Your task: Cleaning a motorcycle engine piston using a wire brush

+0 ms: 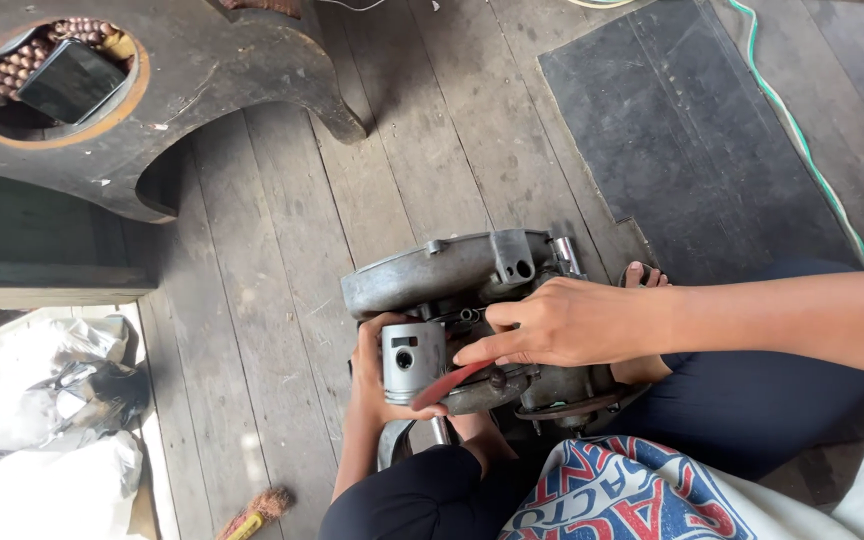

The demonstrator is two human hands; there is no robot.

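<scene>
Soft even daylight, brightest at the lower-left opening, faint shadow under the curved wooden piece [202, 90], no glare, sharp focus, slight wide-angle bending at the edges

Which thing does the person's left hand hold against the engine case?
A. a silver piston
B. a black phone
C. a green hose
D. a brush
A: the left hand wraps around the silver piston beside the grey engine case, while the right hand holds a red-handled tool.

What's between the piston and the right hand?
In the head view, a red-handled tool runs from the right hand across the piston, which the left hand cups.
</scene>
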